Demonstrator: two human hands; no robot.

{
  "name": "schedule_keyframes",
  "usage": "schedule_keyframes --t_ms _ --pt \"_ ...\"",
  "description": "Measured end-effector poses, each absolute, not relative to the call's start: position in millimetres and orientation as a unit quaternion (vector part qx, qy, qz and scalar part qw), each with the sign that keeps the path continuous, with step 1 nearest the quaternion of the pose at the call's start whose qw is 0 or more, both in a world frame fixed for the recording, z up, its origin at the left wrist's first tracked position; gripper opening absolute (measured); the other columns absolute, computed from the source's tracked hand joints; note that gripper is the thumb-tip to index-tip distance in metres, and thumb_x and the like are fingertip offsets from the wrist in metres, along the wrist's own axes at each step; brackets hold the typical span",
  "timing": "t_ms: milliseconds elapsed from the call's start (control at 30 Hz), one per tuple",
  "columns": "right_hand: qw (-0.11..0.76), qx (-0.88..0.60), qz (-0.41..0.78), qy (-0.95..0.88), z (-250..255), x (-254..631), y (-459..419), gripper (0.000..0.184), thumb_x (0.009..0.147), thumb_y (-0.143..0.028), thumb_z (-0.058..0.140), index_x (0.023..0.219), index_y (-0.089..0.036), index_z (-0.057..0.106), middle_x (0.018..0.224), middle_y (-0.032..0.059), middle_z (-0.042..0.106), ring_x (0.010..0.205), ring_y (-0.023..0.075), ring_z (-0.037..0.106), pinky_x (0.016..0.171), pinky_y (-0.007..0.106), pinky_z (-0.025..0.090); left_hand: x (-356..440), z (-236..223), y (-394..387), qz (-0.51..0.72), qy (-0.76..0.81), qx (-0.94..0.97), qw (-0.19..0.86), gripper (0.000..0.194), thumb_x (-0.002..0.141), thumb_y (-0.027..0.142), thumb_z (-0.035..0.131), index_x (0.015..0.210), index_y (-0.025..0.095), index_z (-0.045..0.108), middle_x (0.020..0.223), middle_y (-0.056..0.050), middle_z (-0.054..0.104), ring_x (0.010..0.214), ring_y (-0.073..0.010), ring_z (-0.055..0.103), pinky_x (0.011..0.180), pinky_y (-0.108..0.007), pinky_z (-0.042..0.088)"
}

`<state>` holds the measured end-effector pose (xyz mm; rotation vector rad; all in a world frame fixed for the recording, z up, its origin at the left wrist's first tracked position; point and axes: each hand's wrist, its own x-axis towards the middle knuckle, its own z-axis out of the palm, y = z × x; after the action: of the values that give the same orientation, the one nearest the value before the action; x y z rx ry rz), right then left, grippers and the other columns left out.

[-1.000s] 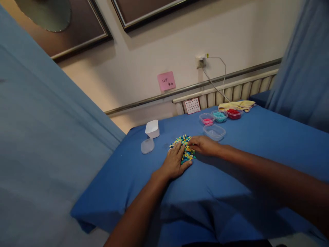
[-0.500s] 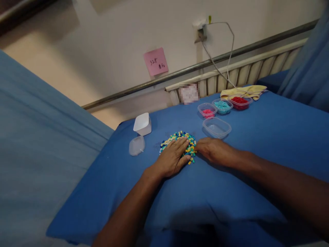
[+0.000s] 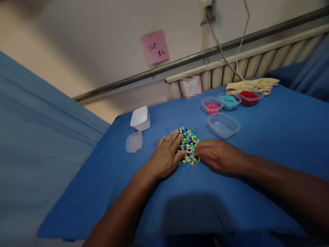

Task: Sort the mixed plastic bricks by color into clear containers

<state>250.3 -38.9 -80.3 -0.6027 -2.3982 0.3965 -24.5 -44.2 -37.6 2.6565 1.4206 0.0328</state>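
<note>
Head view: you have a loose pile of small, short plastic-looking pieces (image 3: pixel 189 141) in yellow, white, teal and dark blue, lying directly on the blue cloth (image 3: pixel 87 185) between your two hands.
Left hand: your left hand (image 3: pixel 164 156) lies palm down with fingers extended and slightly apart over the pile's left side, probably so the pieces there cannot slide.
Right hand: your right hand (image 3: pixel 219 157) meets the pile's right edge, fingers narrow and bunched, a shape suited to such little pieces; you cannot tell from here whether they grip one.
Piece look: matte and stubby, with mixed colours, heaped near the middle and looser at the near edge; your left hand hides some.
Filled tubs: see-through plastic tubs of pink (image 3: pixel 203 105), turquoise (image 3: pixel 229 107) and red (image 3: pixel 248 103) bits stand in a row beyond your right hand, seemingly one colour each to keep them apart.
Nearer tub: an open see-through rectangular tub (image 3: pixel 223 128) sits upright in front of that row, likely within easy reach.
Far left: an open white plastic box (image 3: pixel 144 124) stands beside a flat translucent lid (image 3: pixel 134 142).
</note>
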Motion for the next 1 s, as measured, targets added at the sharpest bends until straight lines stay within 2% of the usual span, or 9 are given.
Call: schedule_keyframes --t_ms 100,200,300,400,533,700,833,1000 --pt "0.325 -0.256 0.147 -0.898 -84 248 -39 0.034 0.111 -0.03 0.054 0.14 -0.022 0.072 0.137 0.0128 0.075 0.128 0.0293 0.069 0.112 0.05 0.056 -17 -44 -23 -0.004 0.469 0.879 0.089 0.077 0.113 0.065 0.025 0.175 0.02 0.022 0.182 -0.011 0.013 0.169 -0.0302 0.014 0.137 -0.057 0.017" --pt "0.272 -0.3 0.161 -0.9 -92 247 -39 0.057 0.111 -0.045 0.057 0.163 -0.023 0.053 0.165 0.0146 0.056 0.153 0.0352 0.051 0.127 0.059 0.042 -11 -50 -11 -0.003 0.47 0.878 0.095 0.076 0.113 0.063 0.022 0.175 0.017 0.024 0.181 -0.012 0.014 0.169 -0.03 0.013 0.137 -0.056 0.018" --pt "0.21 -0.309 0.173 -0.911 -99 244 -39 0.078 0.108 -0.06 0.056 0.173 -0.022 0.035 0.177 0.0157 0.036 0.163 0.0374 0.034 0.132 0.062 0.032 -9 -53 -7 0.016 0.471 0.877 0.091 0.075 0.114 0.061 0.02 0.174 0.017 0.025 0.181 -0.013 0.018 0.169 -0.0302 0.014 0.137 -0.057 0.018" --pt "0.183 -0.306 0.168 -0.919 -100 240 -39 0.087 0.107 -0.067 0.053 0.174 -0.017 0.031 0.179 0.0187 0.027 0.166 0.0389 0.025 0.134 0.063 0.026 -12 -54 -12 0.014 0.467 0.879 0.091 0.075 0.114 0.059 0.018 0.174 0.014 0.024 0.181 -0.013 0.016 0.17 -0.0286 0.013 0.137 -0.053 0.017" --pt "0.155 -0.283 0.15 -0.934 -97 241 -41 0.088 0.108 -0.068 0.051 0.174 -0.014 0.03 0.18 0.0201 0.022 0.167 0.0379 0.022 0.135 0.062 0.024 -18 -53 -29 -0.005 0.455 0.887 0.083 0.073 0.115 0.055 0.022 0.174 0.011 0.024 0.181 -0.013 0.015 0.17 -0.0275 0.012 0.138 -0.049 0.012" --pt "0.16 -0.297 0.117 -0.934 -88 250 -49 0.082 0.11 -0.061 0.051 0.176 -0.021 0.025 0.178 0.0164 0.029 0.167 0.0345 0.025 0.135 0.062 0.025 -25 -46 -37 0.025 0.464 0.883 0.066 0.067 0.115 0.053 0.023 0.174 0.02 0.027 0.181 -0.01 0.018 0.17 -0.0263 0.015 0.138 -0.054 0.012" --pt "0.116 -0.262 0.109 -0.952 -84 251 -56 0.083 0.109 -0.062 0.053 0.176 -0.02 0.026 0.179 0.0168 0.028 0.166 0.0345 0.026 0.134 0.061 0.028 -26 -45 -34 0.033 0.49 0.868 0.067 0.07 0.115 0.054 0.02 0.174 0.017 0.025 0.182 -0.01 0.016 0.17 -0.0262 0.014 0.137 -0.052 0.014" --pt "0.119 -0.249 0.082 -0.958 -85 247 -60 0.087 0.11 -0.058 0.053 0.177 -0.021 0.014 0.179 0.0161 0.027 0.167 0.0334 0.025 0.133 0.061 0.03 -22 -50 -35 0.023 0.482 0.873 0.068 0.069 0.115 0.054 0.021 0.173 0.015 0.028 0.181 -0.011 0.018 0.17 -0.0259 0.013 0.138 -0.05 0.012"
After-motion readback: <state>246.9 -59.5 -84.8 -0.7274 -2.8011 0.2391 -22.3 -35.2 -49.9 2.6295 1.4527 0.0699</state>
